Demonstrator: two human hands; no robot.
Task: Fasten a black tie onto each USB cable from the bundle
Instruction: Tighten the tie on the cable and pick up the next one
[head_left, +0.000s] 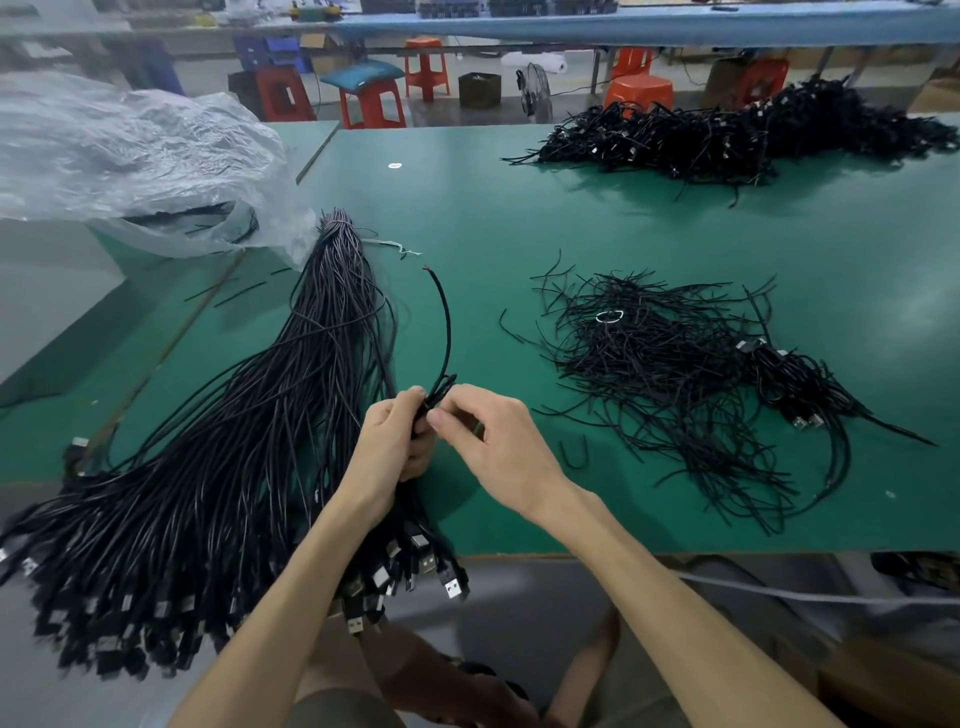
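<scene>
Just right of the fanned bundle of black USB cables (234, 467) on the green-topped table (493, 218), your left hand (392, 441) curls its fingers round a folded single black cable (445, 322). Your right hand (493, 447) meets it and pinches that fold, thumb against forefinger. Farther right of the bundle sprawls a loose heap of thin black ties (665, 374).

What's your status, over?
Left hand grips one USB cable, folded. Right hand pinches it at the fold; tie not discernible. Bundle left, loose ties right, nothing blocking.
</scene>
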